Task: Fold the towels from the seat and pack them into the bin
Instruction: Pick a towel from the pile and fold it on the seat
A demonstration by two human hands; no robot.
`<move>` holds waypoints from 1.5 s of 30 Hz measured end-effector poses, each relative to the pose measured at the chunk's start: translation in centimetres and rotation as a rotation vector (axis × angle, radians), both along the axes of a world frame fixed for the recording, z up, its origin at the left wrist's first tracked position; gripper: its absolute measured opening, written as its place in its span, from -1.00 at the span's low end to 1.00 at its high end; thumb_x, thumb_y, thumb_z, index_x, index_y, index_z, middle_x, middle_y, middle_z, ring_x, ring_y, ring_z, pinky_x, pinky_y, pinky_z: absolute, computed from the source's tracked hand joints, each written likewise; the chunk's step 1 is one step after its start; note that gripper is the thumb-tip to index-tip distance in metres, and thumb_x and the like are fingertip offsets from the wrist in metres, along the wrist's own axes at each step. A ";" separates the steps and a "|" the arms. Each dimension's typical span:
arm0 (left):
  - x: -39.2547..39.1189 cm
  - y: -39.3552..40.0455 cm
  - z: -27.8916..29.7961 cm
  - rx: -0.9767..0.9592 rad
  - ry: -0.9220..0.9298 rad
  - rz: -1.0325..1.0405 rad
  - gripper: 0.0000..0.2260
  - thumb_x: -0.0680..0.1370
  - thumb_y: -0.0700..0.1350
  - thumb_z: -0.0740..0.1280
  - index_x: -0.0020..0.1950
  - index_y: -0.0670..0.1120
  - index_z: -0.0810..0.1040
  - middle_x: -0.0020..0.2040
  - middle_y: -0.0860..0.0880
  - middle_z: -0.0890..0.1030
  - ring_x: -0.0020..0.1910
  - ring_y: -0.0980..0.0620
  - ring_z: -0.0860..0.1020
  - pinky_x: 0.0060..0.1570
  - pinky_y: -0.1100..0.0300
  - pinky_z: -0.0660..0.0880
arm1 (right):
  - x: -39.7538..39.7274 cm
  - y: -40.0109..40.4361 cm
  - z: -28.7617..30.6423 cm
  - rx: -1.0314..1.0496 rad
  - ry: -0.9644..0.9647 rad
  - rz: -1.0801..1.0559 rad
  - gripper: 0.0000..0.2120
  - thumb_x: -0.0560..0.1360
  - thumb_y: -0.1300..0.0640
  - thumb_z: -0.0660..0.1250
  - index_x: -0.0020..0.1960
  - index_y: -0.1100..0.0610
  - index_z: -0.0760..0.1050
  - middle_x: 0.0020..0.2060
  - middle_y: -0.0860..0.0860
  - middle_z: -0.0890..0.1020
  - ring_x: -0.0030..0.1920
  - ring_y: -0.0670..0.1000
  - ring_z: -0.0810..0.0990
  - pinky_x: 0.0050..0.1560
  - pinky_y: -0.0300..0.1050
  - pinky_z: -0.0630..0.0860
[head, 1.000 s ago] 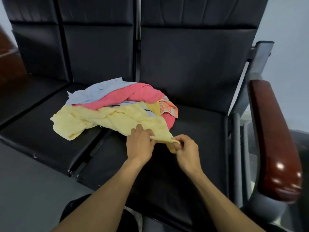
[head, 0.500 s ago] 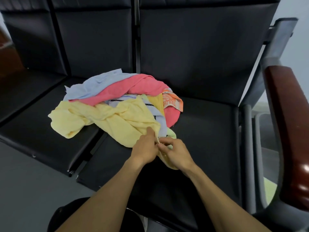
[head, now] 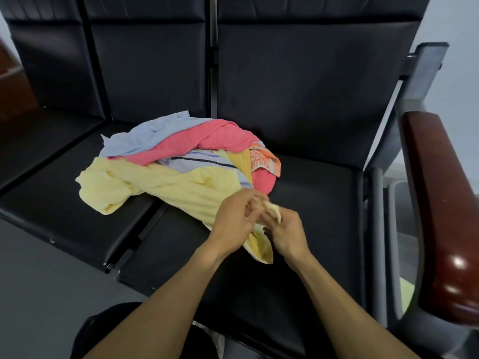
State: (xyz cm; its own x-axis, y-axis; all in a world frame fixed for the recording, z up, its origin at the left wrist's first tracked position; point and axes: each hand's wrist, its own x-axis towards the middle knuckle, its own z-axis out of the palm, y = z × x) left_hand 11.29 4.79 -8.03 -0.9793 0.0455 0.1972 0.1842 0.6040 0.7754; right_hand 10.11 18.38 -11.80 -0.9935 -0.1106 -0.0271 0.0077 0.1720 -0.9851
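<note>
I have both hands on the yellow towel [head: 166,186]: my left hand [head: 233,224] and right hand [head: 286,234] sit close together, fingers curled, each pinching a bunched corner of it just above the black seat [head: 324,203]. From the grip, the towel trails away up and to the left into the heap, crossing the gap between this seat and the next one. Just beyond my knuckles lie the pink towel [head: 207,143], a pale blue towel [head: 145,133] farther back, and a striped cloth [head: 197,161] tucked between them, with an orange patterned piece [head: 264,161] at the heap's right edge. Right of the grip the seat is bare black cushion as far as the grey frame and the dark red armrest [head: 440,216]. My fingertips are blurred, so exactly which fold each holds is hard to make out. A short tail of towel hangs below my hands. The heap hides how many cloths lie underneath.
</note>
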 end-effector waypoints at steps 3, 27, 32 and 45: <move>-0.7 -1.5 -1.2 -0.474 0.011 0.207 -0.59 0.54 -0.07 0.41 0.38 0.05 0.44 0.23 0.00 0.39 0.19 -0.01 0.37 0.20 0.09 0.37 | -0.2 0.3 0.2 -0.253 -0.111 -0.215 -0.82 0.65 0.16 0.25 0.02 0.06 0.64 -0.05 0.04 0.72 0.01 0.03 0.70 0.07 0.03 0.64; -0.8 0.6 -2.6 -0.310 -0.556 -0.142 -0.44 0.53 0.07 0.42 0.49 -0.01 0.37 0.06 0.05 0.58 0.15 0.04 0.52 0.30 0.05 0.37 | -0.1 2.7 2.9 -0.910 -0.449 -0.088 -0.84 0.40 0.29 0.09 -0.31 0.18 0.39 -0.39 0.08 0.39 -0.36 0.06 0.38 -0.15 -0.01 0.42; -0.8 0.0 -3.5 -0.475 -0.435 -0.118 -0.89 0.58 -0.14 0.30 -0.05 -0.09 0.63 -0.14 0.07 0.59 -0.02 -0.03 0.57 0.08 0.00 0.51 | -0.8 3.1 2.4 -0.639 -0.493 -0.133 -0.40 0.55 -0.37 0.15 -0.34 0.14 0.41 -0.45 0.01 0.45 -0.42 -0.02 0.44 -0.24 -0.08 0.45; -0.7 0.1 -4.2 -0.621 -0.156 -0.099 -0.72 0.60 -0.12 0.25 0.30 -0.01 0.52 0.09 0.06 0.55 0.17 -0.07 0.47 0.10 0.04 0.28 | -0.4 3.9 -0.8 0.822 -0.133 0.084 -0.36 0.56 0.09 0.36 0.57 0.05 0.17 0.36 0.08 0.32 0.34 0.10 0.37 0.28 0.07 0.44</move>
